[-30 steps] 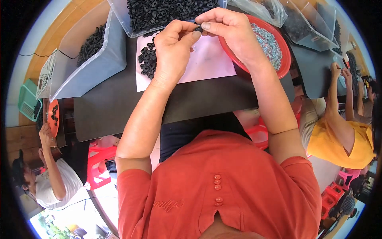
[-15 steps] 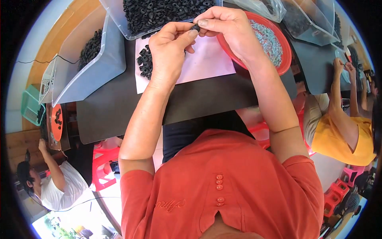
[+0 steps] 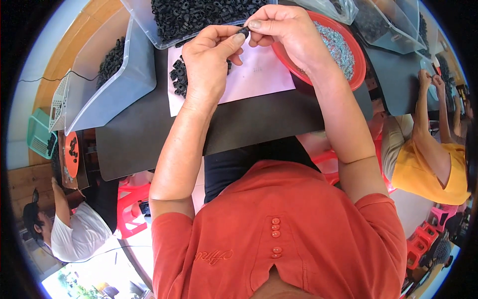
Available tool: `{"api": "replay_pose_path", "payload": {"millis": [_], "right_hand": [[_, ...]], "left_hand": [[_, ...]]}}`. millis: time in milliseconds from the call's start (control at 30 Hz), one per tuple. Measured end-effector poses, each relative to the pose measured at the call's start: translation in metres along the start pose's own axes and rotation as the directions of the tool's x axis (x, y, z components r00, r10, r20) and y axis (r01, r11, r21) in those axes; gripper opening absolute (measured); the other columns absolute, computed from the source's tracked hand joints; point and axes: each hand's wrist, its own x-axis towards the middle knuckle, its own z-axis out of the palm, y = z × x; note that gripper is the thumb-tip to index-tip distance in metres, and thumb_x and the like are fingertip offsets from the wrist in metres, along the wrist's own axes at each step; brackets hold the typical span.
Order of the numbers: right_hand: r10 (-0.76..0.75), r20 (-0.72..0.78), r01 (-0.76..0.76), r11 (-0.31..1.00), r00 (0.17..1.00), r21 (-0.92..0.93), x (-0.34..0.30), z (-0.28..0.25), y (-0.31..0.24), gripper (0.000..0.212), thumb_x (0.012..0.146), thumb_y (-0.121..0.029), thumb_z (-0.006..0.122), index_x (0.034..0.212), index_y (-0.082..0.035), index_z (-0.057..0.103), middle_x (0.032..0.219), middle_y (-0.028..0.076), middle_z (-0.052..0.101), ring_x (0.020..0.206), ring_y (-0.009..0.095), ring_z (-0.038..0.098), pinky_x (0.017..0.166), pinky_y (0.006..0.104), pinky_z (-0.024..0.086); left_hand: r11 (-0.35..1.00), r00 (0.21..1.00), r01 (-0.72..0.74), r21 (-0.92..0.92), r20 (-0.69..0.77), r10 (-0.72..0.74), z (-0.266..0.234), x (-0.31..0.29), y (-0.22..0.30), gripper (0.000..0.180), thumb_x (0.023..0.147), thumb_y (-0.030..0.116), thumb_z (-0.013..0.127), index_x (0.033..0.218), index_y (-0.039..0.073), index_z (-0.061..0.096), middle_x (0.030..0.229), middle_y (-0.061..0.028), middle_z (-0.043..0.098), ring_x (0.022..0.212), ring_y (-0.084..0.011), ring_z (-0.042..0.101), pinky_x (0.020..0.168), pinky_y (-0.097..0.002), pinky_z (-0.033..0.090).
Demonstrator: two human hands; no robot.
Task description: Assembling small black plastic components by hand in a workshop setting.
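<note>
Between thumb and fingers, my left hand (image 3: 208,60) grips a small black plastic part (image 3: 243,32). My right hand (image 3: 286,32) is pinched against the part's right side; whatever its fingertips hold is too small to make out. Both hands are above a pale pink sheet (image 3: 264,82) on the dark table. A pile of loose black plastic parts (image 3: 179,77) lies on the sheet by my left wrist. Beyond my hands stands a clear bin (image 3: 158,40) full of similar black parts. Under my right forearm is a red-orange bowl (image 3: 359,74) of small shiny silvery pieces (image 3: 336,55).
Left of the sheet, a clear bin (image 3: 112,99) lies tilted with black parts inside. A plastic bag (image 3: 338,10) and another clear bin (image 3: 393,42) stand at the far right. Co-workers sit on both sides, one in a yellow shirt (image 3: 423,169), one in a white shirt (image 3: 79,231).
My right fingers have shifted slightly up and away from the black part, which shows more now. My left hand has moved a little to the left, still gripping it.
</note>
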Motion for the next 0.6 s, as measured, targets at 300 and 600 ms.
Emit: {"api": "replay_pose_path", "payload": {"millis": [300,600], "right_hand": [[-0.084,0.027,0.088,0.975,0.996,-0.206,0.0,0.0,0.003,0.009,0.085,-0.006,0.06,0.081,0.0,0.064,0.07,0.004,0.062,0.066,0.011,0.058,0.063,0.0247,0.045],[-0.361,-0.001,0.302,0.78,0.932,-0.548,-0.005,0.013,0.014,0.009,0.084,-0.006,0.06,0.083,0.002,0.062,0.07,0.01,0.063,0.068,0.016,0.061,0.063,0.0295,0.047]], "left_hand": [[0.998,0.999,-0.037,0.052,-0.015,0.037,0.0,0.001,-0.006,0.011,0.085,0.0,0.064,0.094,-0.006,0.065,0.077,-0.0067,0.064,0.062,-0.0116,0.056,0.056,-0.0237,0.046],[0.985,0.989,-0.066,0.162,-0.124,0.087,0.006,-0.002,-0.009,0.008,0.083,0.0,0.066,0.09,-0.002,0.068,0.075,-0.0028,0.064,0.06,-0.0071,0.054,0.054,-0.0211,0.045]]}}
